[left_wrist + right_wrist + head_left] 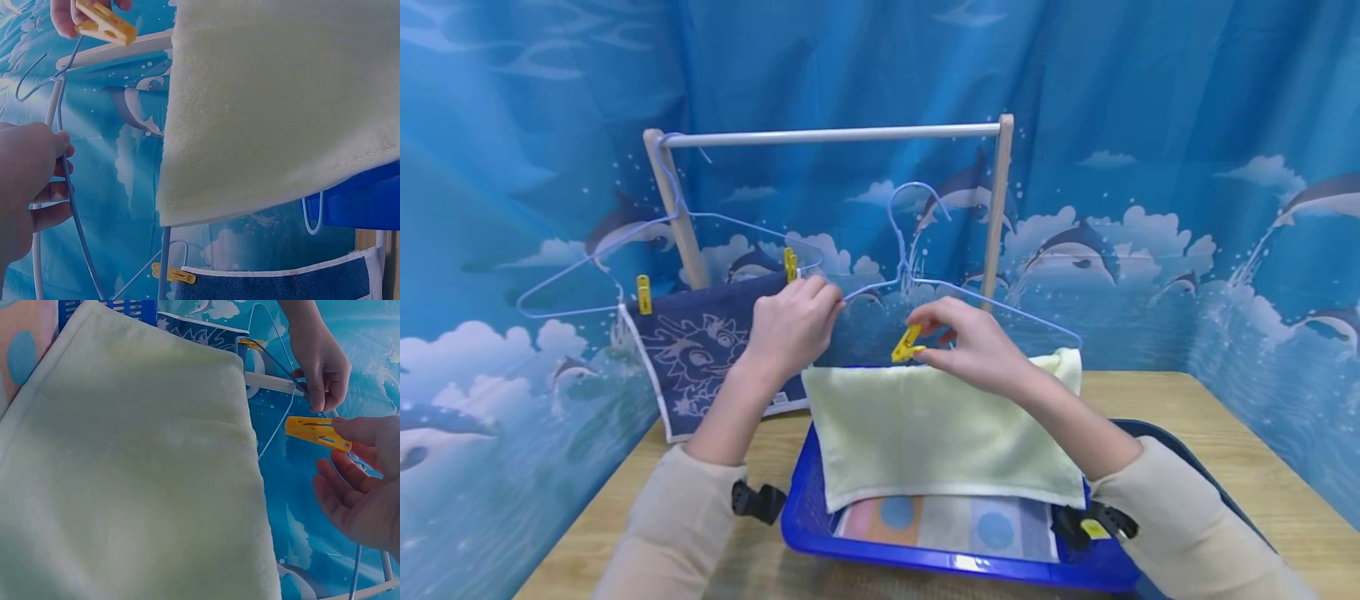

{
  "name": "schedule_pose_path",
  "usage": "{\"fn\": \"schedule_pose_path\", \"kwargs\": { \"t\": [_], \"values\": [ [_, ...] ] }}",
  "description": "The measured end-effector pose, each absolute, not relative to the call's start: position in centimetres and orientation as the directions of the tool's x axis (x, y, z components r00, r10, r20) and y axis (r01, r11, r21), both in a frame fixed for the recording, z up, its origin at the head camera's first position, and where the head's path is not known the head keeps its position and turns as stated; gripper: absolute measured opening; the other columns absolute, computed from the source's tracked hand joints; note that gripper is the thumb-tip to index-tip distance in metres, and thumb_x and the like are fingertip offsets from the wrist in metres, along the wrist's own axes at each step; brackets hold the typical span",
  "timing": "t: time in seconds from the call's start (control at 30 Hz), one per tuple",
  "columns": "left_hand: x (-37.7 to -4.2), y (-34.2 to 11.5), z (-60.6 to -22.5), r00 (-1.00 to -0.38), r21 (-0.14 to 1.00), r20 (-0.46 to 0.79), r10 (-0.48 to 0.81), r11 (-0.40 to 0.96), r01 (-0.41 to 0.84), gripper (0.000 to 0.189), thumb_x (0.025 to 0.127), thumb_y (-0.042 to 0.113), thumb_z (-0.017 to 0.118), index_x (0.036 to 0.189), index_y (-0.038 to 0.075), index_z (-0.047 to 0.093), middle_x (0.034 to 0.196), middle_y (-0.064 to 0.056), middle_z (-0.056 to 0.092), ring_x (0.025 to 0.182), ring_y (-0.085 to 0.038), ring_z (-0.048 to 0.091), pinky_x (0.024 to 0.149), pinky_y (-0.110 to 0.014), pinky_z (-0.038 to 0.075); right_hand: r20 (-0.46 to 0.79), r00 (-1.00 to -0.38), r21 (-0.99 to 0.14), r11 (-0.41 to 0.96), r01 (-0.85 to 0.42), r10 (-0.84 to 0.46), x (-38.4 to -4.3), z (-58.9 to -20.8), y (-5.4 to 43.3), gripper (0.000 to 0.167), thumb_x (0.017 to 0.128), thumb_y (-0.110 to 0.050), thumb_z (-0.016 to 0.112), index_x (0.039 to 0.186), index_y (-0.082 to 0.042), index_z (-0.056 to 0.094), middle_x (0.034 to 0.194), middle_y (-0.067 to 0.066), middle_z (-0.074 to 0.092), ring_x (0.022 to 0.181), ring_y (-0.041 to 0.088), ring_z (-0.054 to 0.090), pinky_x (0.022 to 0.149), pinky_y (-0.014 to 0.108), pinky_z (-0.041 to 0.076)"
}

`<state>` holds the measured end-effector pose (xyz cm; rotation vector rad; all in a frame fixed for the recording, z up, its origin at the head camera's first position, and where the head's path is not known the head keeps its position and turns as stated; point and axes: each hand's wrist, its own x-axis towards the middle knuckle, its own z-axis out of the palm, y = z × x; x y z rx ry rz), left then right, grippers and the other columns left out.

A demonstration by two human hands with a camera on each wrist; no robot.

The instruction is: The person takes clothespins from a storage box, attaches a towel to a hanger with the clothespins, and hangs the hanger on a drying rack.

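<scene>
Left hand (793, 325): fingers curled round the wire of the held hanger (901, 257). My left-wrist feed shows this grip; in the head view the knuckles cover it.
Right hand (977, 350): thumb and index finger pinch a loose yellow clip (907, 343); whether its mouth is parted I cannot tell.
Pale towel (940, 433): just below the right fingers, draped on the held hanger, above the blue basket (925, 560); I see no clip on it.
Dark towel (696, 342): beyond and left of the left fingers, clipped to the railed hanger (678, 202).
Step, as I judge it: clipping the pale towel.
Next move: calls for squeezing the clip apart and lowering it over edge and wire, left fingers steadying.
Clip gap: the head view sets clip against towel edge; my right-wrist feed shows them apart, curtain (278, 487) between.
</scene>
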<state>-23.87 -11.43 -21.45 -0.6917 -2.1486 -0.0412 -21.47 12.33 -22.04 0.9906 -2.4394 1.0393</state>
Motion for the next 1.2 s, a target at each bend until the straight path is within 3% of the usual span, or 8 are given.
{"fn": "schedule_pose_path", "kwargs": {
  "t": [0.2,0.57,1.2],
  "values": [
    [-23.9,-11.5,-21.6,-0.486,-0.205,0.744,0.459,0.848,0.488,0.013,0.09,0.02,0.062,0.091,0.008,0.066,0.083,-0.004,0.063,0.07,-0.018,0.059,0.051,-0.026,0.047,0.472,-0.76,-0.56,0.514,-0.65,-0.447,-22.0,-22.3,10.6,0.036,0.08,-0.008,0.072,0.113,-0.001,0.059,0.105,0.008,0.06,0.095,0.02,0.056,0.082,0.036,0.05],
    [-23.8,-11.6,-21.7,-0.514,-0.192,0.732,0.447,0.859,0.475,0.014,0.09,0.022,0.061,0.092,0.009,0.065,0.084,-0.004,0.062,0.07,-0.019,0.059,0.052,-0.028,0.049,0.46,-0.767,-0.596,0.485,-0.64,-0.447,-23.1,-23.1,8.4,0.028,0.079,-0.011,0.073,0.104,-0.002,0.062,0.097,0.006,0.062,0.088,0.017,0.059,0.078,0.031,0.051],
    [-24.0,-11.5,-21.6,-0.477,-0.234,0.742,0.471,0.849,0.473,0.012,0.088,0.019,0.064,0.092,0.007,0.066,0.085,-0.006,0.063,0.069,-0.02,0.06,0.049,-0.029,0.048,0.538,-0.694,-0.499,0.483,-0.72,-0.478,-23.5,-23.7,6.8,0.016,0.078,-0.008,0.074,0.09,-0.004,0.066,0.087,0.005,0.065,0.08,0.015,0.061,0.07,0.026,0.051]
  ]
}}
